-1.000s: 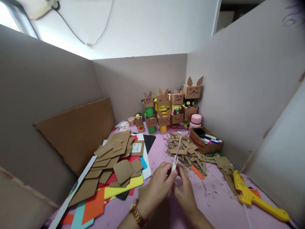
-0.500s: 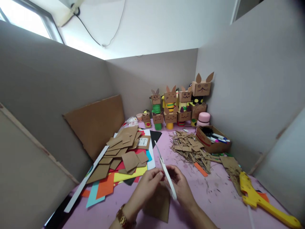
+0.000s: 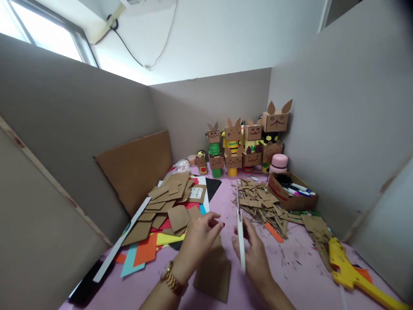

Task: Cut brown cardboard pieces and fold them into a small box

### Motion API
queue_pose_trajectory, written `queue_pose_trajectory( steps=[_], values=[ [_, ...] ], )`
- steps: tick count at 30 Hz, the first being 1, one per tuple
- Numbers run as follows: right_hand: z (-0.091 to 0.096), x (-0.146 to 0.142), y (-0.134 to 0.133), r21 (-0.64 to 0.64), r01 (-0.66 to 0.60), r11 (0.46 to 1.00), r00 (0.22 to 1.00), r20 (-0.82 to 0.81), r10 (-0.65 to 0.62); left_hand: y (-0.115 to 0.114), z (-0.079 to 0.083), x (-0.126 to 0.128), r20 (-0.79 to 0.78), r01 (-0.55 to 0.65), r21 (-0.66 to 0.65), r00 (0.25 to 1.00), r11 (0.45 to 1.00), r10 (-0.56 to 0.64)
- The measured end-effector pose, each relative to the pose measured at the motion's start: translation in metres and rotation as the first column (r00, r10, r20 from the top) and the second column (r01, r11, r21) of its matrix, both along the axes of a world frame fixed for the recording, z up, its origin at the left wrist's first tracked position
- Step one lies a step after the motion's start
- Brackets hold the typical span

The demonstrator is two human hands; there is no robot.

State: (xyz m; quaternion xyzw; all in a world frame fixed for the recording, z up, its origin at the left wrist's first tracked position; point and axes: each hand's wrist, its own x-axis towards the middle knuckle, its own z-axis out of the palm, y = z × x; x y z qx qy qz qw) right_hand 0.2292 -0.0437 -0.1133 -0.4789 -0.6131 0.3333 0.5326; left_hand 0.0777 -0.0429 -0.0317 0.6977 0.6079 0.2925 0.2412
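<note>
My right hand (image 3: 253, 252) is closed around white-handled scissors (image 3: 241, 245), seen edge-on with the metal blades pointing away from me. To its left, my left hand (image 3: 201, 234) has thumb and fingers apart with nothing visible between them; a gold watch is on that wrist. Below the left hand a brown cardboard piece (image 3: 213, 275) lies on the pink-purple table (image 3: 274, 288), its upper part partly covered by the hand.
Cardboard pieces (image 3: 177, 217) and coloured paper (image 3: 145, 249) are piled left. Cardboard scraps (image 3: 258, 200) lie right, before a box of pens (image 3: 290, 200). A yellow glue gun (image 3: 350, 269) rests far right. Cardboard animal figures (image 3: 233, 159) stand at the back.
My hands have moved apart: the left lifted up off the cardboard area, the right shifted right with the scissors. The scissors have turned from slanted to nearly straight ahead.
</note>
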Motion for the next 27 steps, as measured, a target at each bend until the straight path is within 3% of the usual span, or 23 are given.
queue_pose_trajectory(
  steps=[4,7,10,14,18,21,22,23,25,27],
  values=[
    [-0.008,0.016,0.010,0.059,0.213,0.975,0.905,0.363,-0.220,-0.013,-0.030,-0.024,-0.054,0.005,-0.110,0.998,0.994,-0.011],
    [-0.018,0.027,0.018,0.052,0.236,0.970,0.864,0.446,-0.234,-0.026,-0.058,-0.033,-0.068,-0.026,-0.170,0.998,0.985,0.015],
    [-0.025,0.037,0.025,0.054,0.253,0.966,0.843,0.478,-0.248,-0.034,-0.073,-0.034,-0.034,-0.052,-0.166,0.998,0.985,0.046],
    [-0.024,0.043,0.030,0.031,0.240,0.970,0.879,0.418,-0.231,-0.031,-0.067,-0.032,0.086,0.033,-0.150,0.996,0.988,-0.020],
    [-0.019,0.024,0.018,-0.017,0.094,0.995,0.967,0.240,-0.087,-0.022,-0.059,-0.030,0.196,0.119,-0.085,0.975,0.989,-0.100],
    [-0.022,-0.003,0.002,-0.106,-0.092,0.990,0.991,0.088,0.102,-0.020,-0.079,-0.021,0.278,0.120,-0.025,0.954,0.992,-0.108],
    [-0.024,-0.011,-0.002,-0.188,-0.171,0.967,0.984,-0.085,0.158,-0.021,-0.090,-0.016,0.322,0.091,-0.012,0.943,0.996,-0.082],
    [-0.026,-0.017,-0.006,-0.228,-0.218,0.949,0.966,-0.191,0.176,-0.022,-0.103,-0.010,0.461,-0.024,0.018,0.887,1.000,0.013],
    [-0.030,-0.024,-0.011,-0.277,-0.238,0.931,0.927,-0.351,0.133,-0.027,-0.125,0.004,0.689,-0.247,-0.017,0.699,0.969,0.190],
    [-0.031,-0.026,-0.012,-0.280,-0.210,0.937,0.915,-0.395,0.087,-0.031,-0.136,0.016,0.787,-0.308,-0.104,0.556,0.946,0.267]
  ],
)
